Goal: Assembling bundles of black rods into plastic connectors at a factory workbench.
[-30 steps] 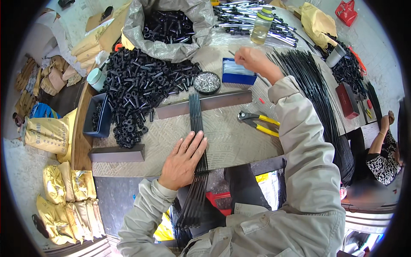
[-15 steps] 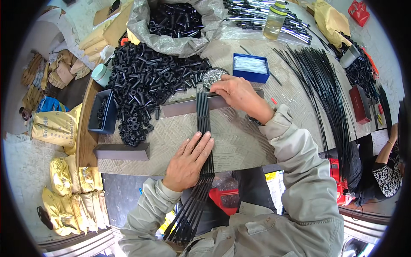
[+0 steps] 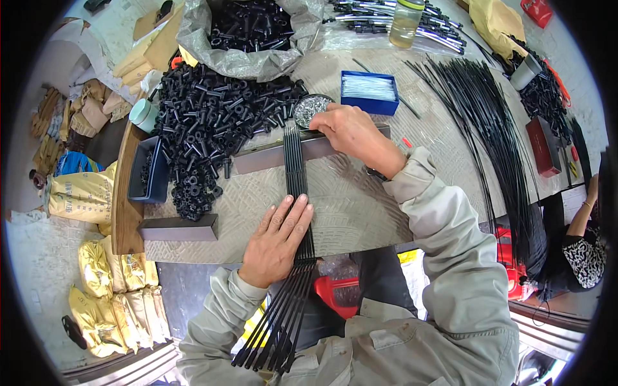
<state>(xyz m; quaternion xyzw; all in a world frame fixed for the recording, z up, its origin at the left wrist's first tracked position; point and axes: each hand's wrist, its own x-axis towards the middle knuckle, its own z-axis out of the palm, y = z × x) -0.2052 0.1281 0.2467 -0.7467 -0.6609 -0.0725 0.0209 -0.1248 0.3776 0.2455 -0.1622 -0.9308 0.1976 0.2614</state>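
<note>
My left hand [image 3: 277, 241] lies flat, fingers stretched out, on a row of thin black cables [image 3: 295, 167]. The cables run side by side across a long grey bar [image 3: 254, 159], and their near ends fan out past the table edge. My right hand [image 3: 354, 135] is at the near right rim of a round dish [image 3: 311, 110] of small shiny metal pieces. Its thumb and fingers are pinched together; whatever is between them is too small or hidden to make out. The far tips of the cables end just below the dish.
Black tubular parts [image 3: 212, 116] are heaped left of the dish, below a grey sack [image 3: 257, 64] of similar parts. A blue box [image 3: 370, 106] holds thin white sticks. Long black cables [image 3: 489, 141] lie at right. Another bar [image 3: 180, 228] and a dark bin [image 3: 148, 170] stand at left.
The whole view has shifted slightly, so the table things sit a little further left and up. My left hand stays on the cables, and my right hand remains by the dish, pinched.
</note>
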